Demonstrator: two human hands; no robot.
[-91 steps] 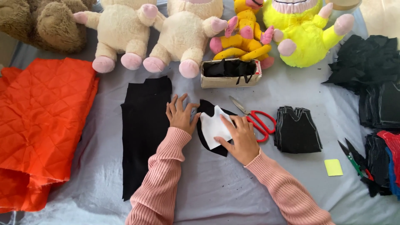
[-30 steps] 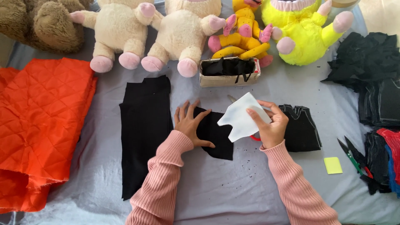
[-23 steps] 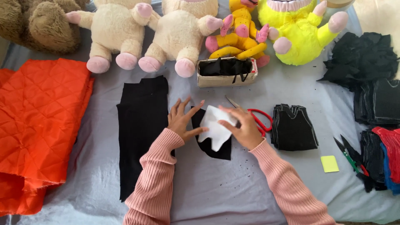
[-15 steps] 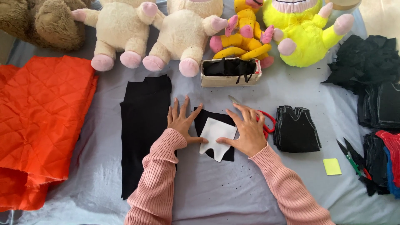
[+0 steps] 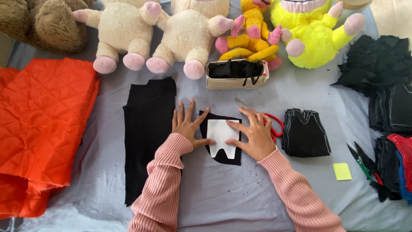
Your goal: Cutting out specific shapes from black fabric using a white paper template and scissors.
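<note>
Nearest the camera, two pink ribbed sleeves reach up over the pale grey cloth-covered table (image 5: 240, 202). The left hand (image 5: 187, 126) lies flat with fingers spread, its thumb pressing the left edge of the white paper pattern piece (image 5: 222, 134). The right hand (image 5: 256, 134) is also laid open, fingertips holding down the pattern's right edge; neither hand clenches or grasps anything, both simply press.

The pattern now rests flat and square on the small black fabric piece (image 5: 223, 155), which shows as a dark border around it. A second ago the right hand held the paper lifted clear of the fabric; half a second ago it was already down, and it has since been nudged into a straighter position with both hands steadying it. In my judgement the template is placed and being aligned, ready for marking or cutting around.

Just left of the left hand lies a long strip of black fabric (image 5: 148, 133). Red-handled scissors (image 5: 274, 124) sit partly hidden behind the right hand, beside a stack of cut black vest-shaped pieces (image 5: 305, 133). Further right are a yellow sticky note (image 5: 342, 171) and small green snips (image 5: 362, 161). Orange quilted fabric (image 5: 40, 124) fills the left. Beyond, a cardboard box of black scraps (image 5: 237, 74) stands before a row of plush toys (image 5: 189, 34).
</note>
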